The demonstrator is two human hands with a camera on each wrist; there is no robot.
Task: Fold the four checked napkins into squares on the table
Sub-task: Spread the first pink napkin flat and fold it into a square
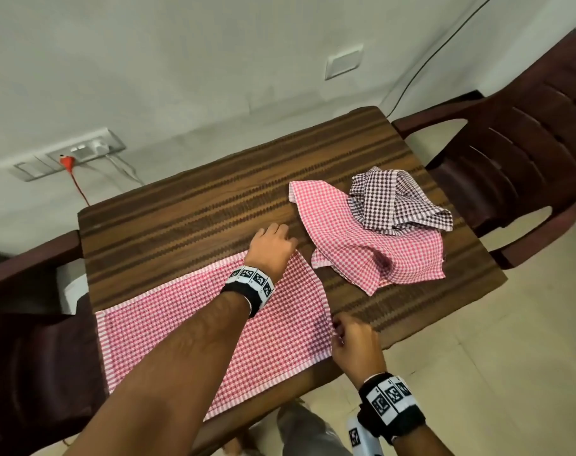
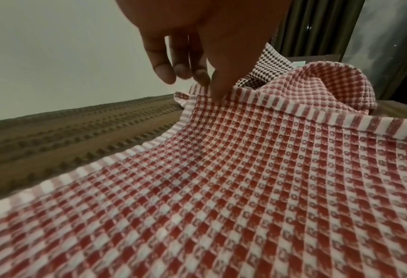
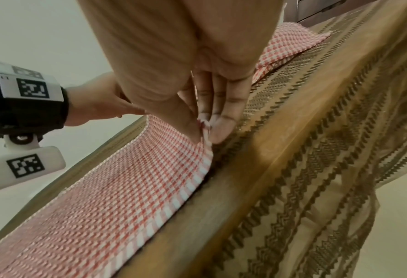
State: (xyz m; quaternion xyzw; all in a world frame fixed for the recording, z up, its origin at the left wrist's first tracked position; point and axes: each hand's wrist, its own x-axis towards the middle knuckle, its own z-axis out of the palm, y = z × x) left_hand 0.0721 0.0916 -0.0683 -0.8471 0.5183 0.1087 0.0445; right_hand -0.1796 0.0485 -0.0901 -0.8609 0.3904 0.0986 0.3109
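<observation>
A pink checked napkin (image 1: 234,327) lies flat along the near edge of the wooden table (image 1: 188,212). My left hand (image 1: 275,245) pinches its far right corner; the left wrist view shows the thumb (image 2: 217,82) pressed on that corner of the napkin (image 2: 221,169). My right hand (image 1: 352,343) pinches the near right corner, and in the right wrist view the fingertips (image 3: 221,127) clamp the hem of the napkin (image 3: 131,178). A second pink napkin (image 1: 355,241) lies crumpled at the right, with a rumpled brown checked napkin (image 1: 395,202) on top of it.
Dark brown plastic chairs stand at the right (image 1: 523,143) and at the left (image 1: 33,340) of the table. A wall with a socket strip (image 1: 72,153) and a red cord runs behind. Tiled floor (image 1: 510,324) lies beyond the table's right edge.
</observation>
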